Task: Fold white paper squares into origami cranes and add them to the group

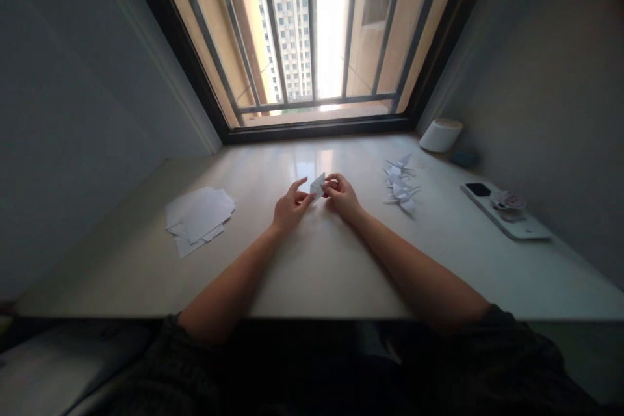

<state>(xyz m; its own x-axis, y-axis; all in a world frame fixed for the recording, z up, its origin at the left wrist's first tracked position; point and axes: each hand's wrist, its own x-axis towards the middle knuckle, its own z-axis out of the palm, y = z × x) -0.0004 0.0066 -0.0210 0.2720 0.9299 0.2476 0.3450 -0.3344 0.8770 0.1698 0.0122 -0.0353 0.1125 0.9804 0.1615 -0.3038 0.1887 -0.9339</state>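
Observation:
Between my two hands, above the middle of the tabletop, is a small piece of folded white paper [317,186] with creases and pointed corners. My left hand [292,205] pinches its lower left edge with the thumb, while the index finger is raised away from it. On the other side, the fingertips of my right hand [344,196] are closed on the paper's right edge. Several folded paper cranes [402,194] stand in a row to the right of my hands. Off to the left lies a loose stack of white paper sheets [199,216].
A phone [507,211] with a round attachment on its back lies near the right edge of the pale table [322,273]. In the back right corner are a white cylindrical object [441,136] and a small dark bluish item [463,158]. Behind the table is a barred window [312,104].

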